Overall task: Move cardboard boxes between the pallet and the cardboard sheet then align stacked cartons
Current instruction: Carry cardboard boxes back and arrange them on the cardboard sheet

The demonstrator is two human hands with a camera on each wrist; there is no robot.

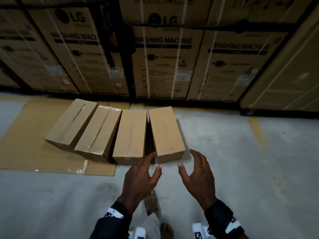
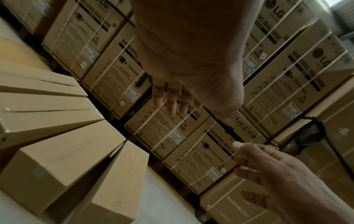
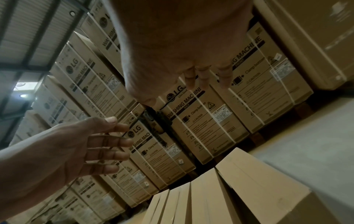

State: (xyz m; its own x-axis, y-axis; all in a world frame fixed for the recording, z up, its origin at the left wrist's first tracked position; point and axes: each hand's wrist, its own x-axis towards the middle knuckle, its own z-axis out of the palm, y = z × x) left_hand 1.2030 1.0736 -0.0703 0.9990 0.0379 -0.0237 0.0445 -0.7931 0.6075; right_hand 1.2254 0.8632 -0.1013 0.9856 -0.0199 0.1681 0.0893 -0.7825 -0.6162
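Note:
Several long plain cardboard boxes lie side by side on the floor. The rightmost box (image 1: 166, 133) (image 2: 113, 188) (image 3: 262, 192) sits on bare concrete, angled away from its neighbour (image 1: 130, 135) by a dark wedge-shaped gap. The two leftmost boxes (image 1: 71, 124) rest on a flat cardboard sheet (image 1: 22, 144). My left hand (image 1: 143, 173) hovers open just short of the rightmost box's near left corner. My right hand (image 1: 196, 171) hovers open just off its near right corner, fingers spread. Neither hand holds anything. No pallet is in view.
A wall of tall strapped washing-machine cartons (image 1: 162, 54) stands right behind the boxes. Grey concrete floor (image 1: 241, 152) spreads to the right, with a yellow painted line (image 1: 259, 133). My foot (image 1: 151, 204) is on the floor beneath my hands.

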